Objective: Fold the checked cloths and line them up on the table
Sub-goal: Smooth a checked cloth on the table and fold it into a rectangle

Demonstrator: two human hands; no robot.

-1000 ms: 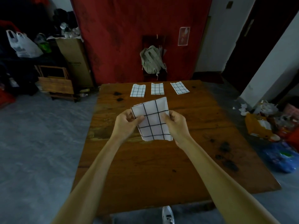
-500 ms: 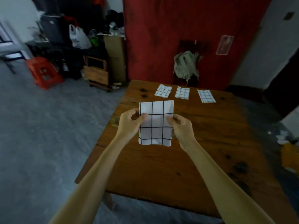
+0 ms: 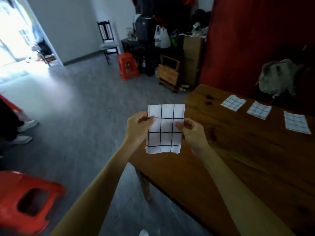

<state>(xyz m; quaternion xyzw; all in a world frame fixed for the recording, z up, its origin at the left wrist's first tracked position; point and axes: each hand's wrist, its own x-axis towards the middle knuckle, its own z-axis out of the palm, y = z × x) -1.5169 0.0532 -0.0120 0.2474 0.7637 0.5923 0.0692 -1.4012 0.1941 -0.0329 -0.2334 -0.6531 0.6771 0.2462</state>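
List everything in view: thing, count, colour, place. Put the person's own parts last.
held checked cloth: 1, white with black lines, folded, in the air by the table's near-left edge
folded cloths: 3, white checked, in a row on the table's far side
table: 1, brown wood, right
stools: 2, red, one near left, one far on the floor
chair: 1, dark, by the far wall
plastic bags: 2, white, on the dark cabinet
backpack: 1, grey-green, against the red wall
left hand: pinches the cloth's left edge
right hand: pinches its right edge

dim room, doorway glare, blurred edges
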